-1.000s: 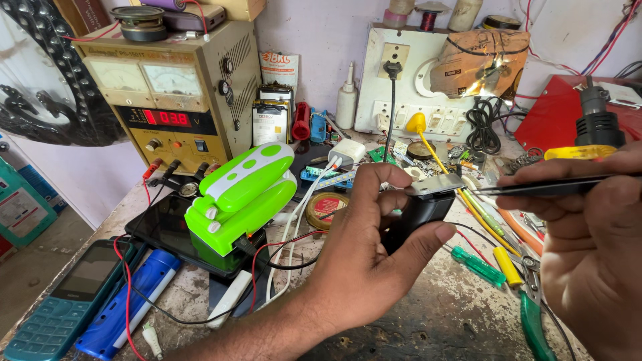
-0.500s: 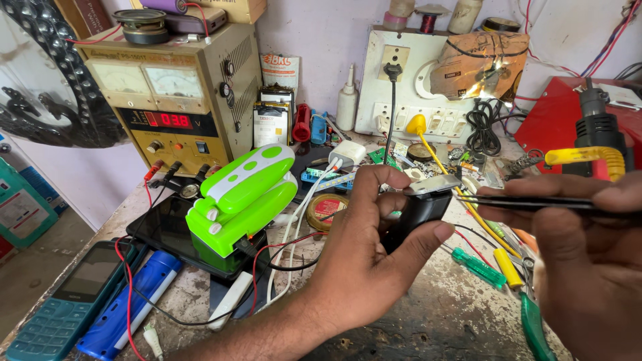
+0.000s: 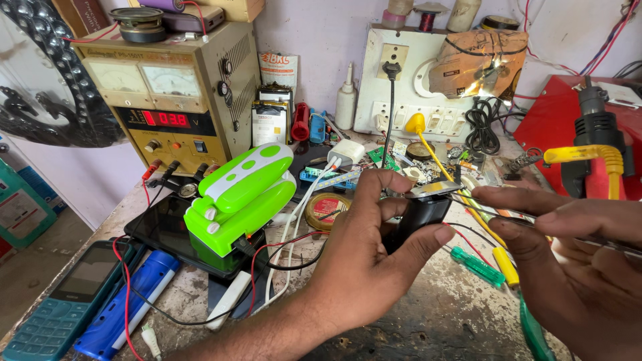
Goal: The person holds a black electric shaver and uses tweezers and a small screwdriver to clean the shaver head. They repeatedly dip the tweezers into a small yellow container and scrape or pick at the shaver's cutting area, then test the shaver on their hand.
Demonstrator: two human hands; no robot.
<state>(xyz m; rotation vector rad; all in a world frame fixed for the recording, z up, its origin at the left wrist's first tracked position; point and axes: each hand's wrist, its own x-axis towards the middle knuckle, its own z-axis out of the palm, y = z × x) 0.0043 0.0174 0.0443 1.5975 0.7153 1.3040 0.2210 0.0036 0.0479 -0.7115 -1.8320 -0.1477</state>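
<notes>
A beige power supply (image 3: 170, 90) with two dial meters and a red digital readout stands at the back left of a cluttered, worn surface (image 3: 428, 321). In front of it, a lime-green and white gadget (image 3: 237, 197) rests on a black slab. A teal keypad phone (image 3: 57, 301) and a blue cylinder (image 3: 127, 304) lie at the near left edge. A white switchboard (image 3: 408, 93) sits against the wall, a red case (image 3: 568, 120) to its right.
</notes>
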